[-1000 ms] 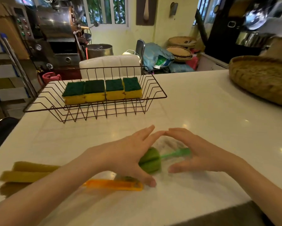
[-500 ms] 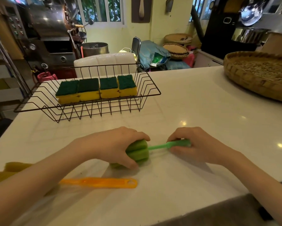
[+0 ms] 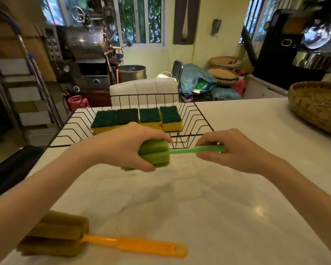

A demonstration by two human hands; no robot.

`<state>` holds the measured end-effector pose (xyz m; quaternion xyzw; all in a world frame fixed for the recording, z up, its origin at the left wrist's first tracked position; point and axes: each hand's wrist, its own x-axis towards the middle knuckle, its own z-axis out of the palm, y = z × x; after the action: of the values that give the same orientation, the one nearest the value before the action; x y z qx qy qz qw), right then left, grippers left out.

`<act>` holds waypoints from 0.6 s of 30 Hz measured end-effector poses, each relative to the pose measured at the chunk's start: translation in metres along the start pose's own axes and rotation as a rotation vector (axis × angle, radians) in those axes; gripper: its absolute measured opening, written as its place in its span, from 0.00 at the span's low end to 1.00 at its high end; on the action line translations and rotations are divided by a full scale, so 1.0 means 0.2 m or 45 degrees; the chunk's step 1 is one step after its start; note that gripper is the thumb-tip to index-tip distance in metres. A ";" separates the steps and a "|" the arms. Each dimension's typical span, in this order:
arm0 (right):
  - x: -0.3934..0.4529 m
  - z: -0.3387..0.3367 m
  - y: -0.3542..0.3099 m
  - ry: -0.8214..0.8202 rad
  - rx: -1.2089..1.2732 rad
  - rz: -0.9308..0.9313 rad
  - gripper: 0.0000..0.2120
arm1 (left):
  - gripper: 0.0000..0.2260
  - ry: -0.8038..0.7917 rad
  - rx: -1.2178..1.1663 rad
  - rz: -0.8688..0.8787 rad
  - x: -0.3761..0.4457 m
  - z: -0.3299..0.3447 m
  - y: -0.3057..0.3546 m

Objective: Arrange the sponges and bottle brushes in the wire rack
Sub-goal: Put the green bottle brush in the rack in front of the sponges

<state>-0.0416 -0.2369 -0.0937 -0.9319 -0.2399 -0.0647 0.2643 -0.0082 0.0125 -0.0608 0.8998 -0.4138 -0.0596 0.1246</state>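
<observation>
A green bottle brush point(image 3: 157, 153) hangs level in the air just in front of the black wire rack point(image 3: 197, 119). My left hand point(image 3: 126, 146) wraps its sponge head and my right hand point(image 3: 235, 152) pinches its thin green handle. Inside the rack, several yellow sponges with dark green tops point(image 3: 138, 118) sit side by side in a row. An orange-handled bottle brush point(image 3: 95, 240) with a yellow-brown sponge head lies flat on the white counter near the front left.
A woven basket point(image 3: 318, 106) stands at the counter's right edge. Behind the rack is a white chair back point(image 3: 143, 88). Past the counter's far edge are metal machines and stacked trays.
Both hands closed on the green brush, lifted it off the counter and carried it toward the rack. The orange brush stayed on the counter.
</observation>
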 end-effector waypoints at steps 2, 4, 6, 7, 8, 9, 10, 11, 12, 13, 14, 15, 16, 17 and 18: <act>0.10 -0.02 -0.03 0.008 -0.039 -0.043 0.04 | 0.27 0.055 -0.006 -0.010 -0.02 -0.06 -0.05; 0.20 -0.03 -0.05 0.024 -0.069 -0.080 0.05 | 0.27 0.123 0.001 -0.020 -0.03 -0.11 -0.11; 0.30 -0.04 -0.07 0.050 -0.071 -0.112 0.05 | 0.29 0.184 -0.007 -0.049 -0.03 -0.16 -0.18; 0.34 -0.03 -0.08 0.064 -0.063 -0.129 0.05 | 0.30 0.216 -0.008 -0.063 -0.04 -0.17 -0.21; 0.39 -0.03 -0.08 0.078 -0.048 -0.144 0.06 | 0.30 0.252 -0.003 -0.073 -0.04 -0.19 -0.25; 0.43 -0.02 -0.08 0.087 -0.034 -0.151 0.07 | 0.30 0.287 0.008 -0.082 -0.04 -0.20 -0.28; 0.48 -0.01 -0.08 0.092 -0.025 -0.152 0.07 | 0.29 0.317 0.029 -0.089 -0.04 -0.21 -0.32; 0.52 0.01 -0.08 0.095 -0.020 -0.148 0.08 | 0.29 0.344 0.060 -0.096 -0.03 -0.21 -0.35; 0.56 0.02 -0.08 0.099 -0.019 -0.147 0.09 | 0.28 0.370 0.091 -0.106 -0.03 -0.21 -0.39; 0.60 0.04 -0.07 0.100 -0.018 -0.151 0.09 | 0.28 0.391 0.113 -0.126 -0.03 -0.21 -0.43; 0.64 0.06 -0.06 0.097 -0.019 -0.158 0.09 | 0.28 0.404 0.130 -0.152 -0.03 -0.20 -0.47; 0.67 0.08 -0.06 0.090 -0.027 -0.167 0.10 | 0.28 0.412 0.153 -0.179 -0.03 -0.19 -0.51; 0.71 0.10 -0.05 0.077 -0.042 -0.177 0.10 | 0.28 0.415 0.187 -0.205 -0.03 -0.18 -0.55; 0.74 0.13 -0.04 0.057 -0.061 -0.180 0.10 | 0.29 0.414 0.229 -0.230 -0.02 -0.17 -0.59; 0.77 0.15 -0.03 0.029 -0.080 -0.176 0.10 | 0.29 0.408 0.269 -0.255 -0.02 -0.16 -0.63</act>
<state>0.0899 -0.1537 -0.0794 -0.9202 -0.2985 -0.1010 0.2324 0.0872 0.1001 -0.0647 0.9424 -0.3012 0.1159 0.0872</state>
